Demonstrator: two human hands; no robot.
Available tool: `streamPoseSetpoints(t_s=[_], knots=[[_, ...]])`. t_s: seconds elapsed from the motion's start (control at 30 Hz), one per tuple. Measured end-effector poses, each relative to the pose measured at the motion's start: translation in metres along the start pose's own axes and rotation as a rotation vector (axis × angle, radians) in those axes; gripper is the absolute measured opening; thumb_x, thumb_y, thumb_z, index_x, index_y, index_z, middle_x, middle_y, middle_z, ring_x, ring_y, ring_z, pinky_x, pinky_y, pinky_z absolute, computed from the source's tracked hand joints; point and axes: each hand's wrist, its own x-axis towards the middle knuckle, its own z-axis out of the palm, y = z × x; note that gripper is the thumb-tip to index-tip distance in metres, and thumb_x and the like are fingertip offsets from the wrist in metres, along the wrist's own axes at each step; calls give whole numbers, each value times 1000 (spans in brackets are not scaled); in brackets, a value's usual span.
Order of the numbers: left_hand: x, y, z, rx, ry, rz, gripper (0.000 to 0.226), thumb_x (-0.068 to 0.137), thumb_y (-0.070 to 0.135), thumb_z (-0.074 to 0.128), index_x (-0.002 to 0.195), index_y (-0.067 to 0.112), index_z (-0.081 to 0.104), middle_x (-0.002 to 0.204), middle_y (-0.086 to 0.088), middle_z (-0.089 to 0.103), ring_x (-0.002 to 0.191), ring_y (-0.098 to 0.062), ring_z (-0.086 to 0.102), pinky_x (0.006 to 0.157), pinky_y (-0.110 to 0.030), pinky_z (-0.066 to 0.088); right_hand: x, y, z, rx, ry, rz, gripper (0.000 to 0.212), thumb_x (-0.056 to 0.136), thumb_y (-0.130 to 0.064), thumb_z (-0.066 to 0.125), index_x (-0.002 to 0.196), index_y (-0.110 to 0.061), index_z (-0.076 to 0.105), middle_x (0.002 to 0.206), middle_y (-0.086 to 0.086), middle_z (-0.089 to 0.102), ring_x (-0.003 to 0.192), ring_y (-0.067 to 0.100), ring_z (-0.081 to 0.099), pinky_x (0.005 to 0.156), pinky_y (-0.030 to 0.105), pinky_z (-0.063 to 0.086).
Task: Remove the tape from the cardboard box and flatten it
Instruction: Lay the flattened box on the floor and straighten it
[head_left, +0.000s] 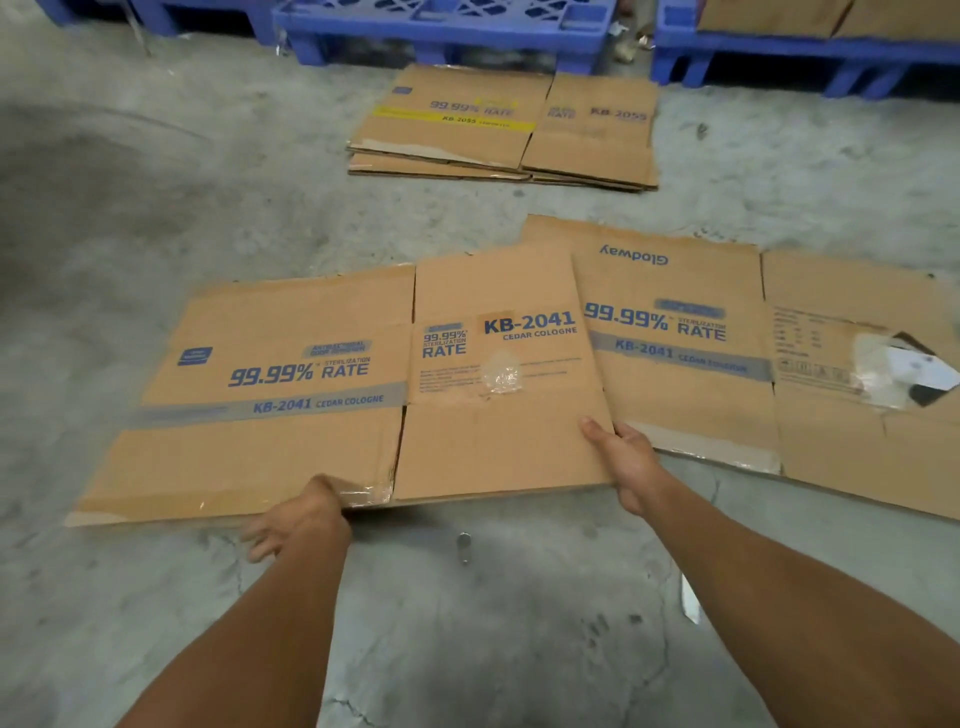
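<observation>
A flattened brown cardboard box (291, 415) printed "KB-2041 CEDAR COLOGNE" lies on the concrete floor in front of me. My left hand (298, 519) grips its near edge, where a strip of clear tape (366, 493) clings. My right hand (626, 462) holds the box's right edge, thumb on top. A crumpled patch of clear tape (501, 374) sticks to the middle panel. The box's right side overlaps a second flattened KB-2041 box (727, 364).
A stack of flattened KB-2055 boxes (498, 130) lies farther back. Blue plastic pallets (441, 31) line the far side, with cartons on the right one. A small metal object (463, 545) and a white scrap (690, 603) lie on the floor near my arms.
</observation>
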Motion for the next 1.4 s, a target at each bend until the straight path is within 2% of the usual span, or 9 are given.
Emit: streamPoseSetpoints(t_s=[0.13,0.2,0.33,0.47,0.7,0.9,1.1,1.27,1.4], knots=[[13,16,-15,-547,-315,-109,14,78,18,55,77,8,46,81,3,49,74,-14,52,61,-27,47,-12,-20,0,176,-28,26,41,88,-23,70,123,-3,61,112,13,71,104,27,68,98,44,51],[-15,27,-24,-727,-416,-191,14,91,18,52,77,19,51,71,5,56,56,-11,61,58,-26,55,-19,-34,-3,230,-65,33,38,88,-23,68,122,-7,63,109,10,72,102,25,68,91,40,54],[-34,43,-20,-818,-503,-142,28,99,16,54,126,15,57,115,-6,66,96,-23,66,82,-40,55,-26,-60,-22,605,-169,91,21,92,-18,56,112,-14,61,113,9,67,101,23,62,92,37,51],[-72,77,12,-825,-596,-80,50,87,-4,60,134,10,50,122,-17,63,103,-33,66,64,-47,59,-27,-77,-14,922,-175,35,46,93,-35,55,136,-19,47,143,7,49,127,30,50,108,45,39],[-173,122,63,-841,-763,27,60,78,-16,59,133,4,44,122,-23,57,102,-38,63,76,-54,58,-49,-152,66,700,-205,-34,62,93,-39,62,146,-21,36,149,11,41,125,36,53,92,43,53],[-206,115,60,-803,-865,-68,41,87,-7,59,126,2,53,123,-23,61,106,-36,63,86,-48,57,-41,-187,60,481,-3,-45,29,95,-6,58,123,-5,51,119,18,64,106,35,66,74,41,61],[-215,78,70,-851,-661,-373,72,83,53,60,146,24,36,149,-9,40,136,-42,38,104,-68,34,-28,-156,40,467,44,-68,30,93,-1,56,123,-2,51,112,23,65,93,32,69,74,39,61],[-194,64,60,-887,-316,-473,86,79,65,57,152,30,26,154,-11,33,136,-48,33,105,-76,19,-34,-138,23,503,60,-56,31,88,-5,54,119,-9,48,107,20,58,97,37,63,77,45,59],[-165,53,46,-845,-306,-485,88,74,70,54,150,31,33,159,-8,23,144,-49,12,103,-79,0,-37,-126,-1,596,14,-28,23,86,-3,50,108,-8,49,102,19,60,83,36,64,64,44,56]])
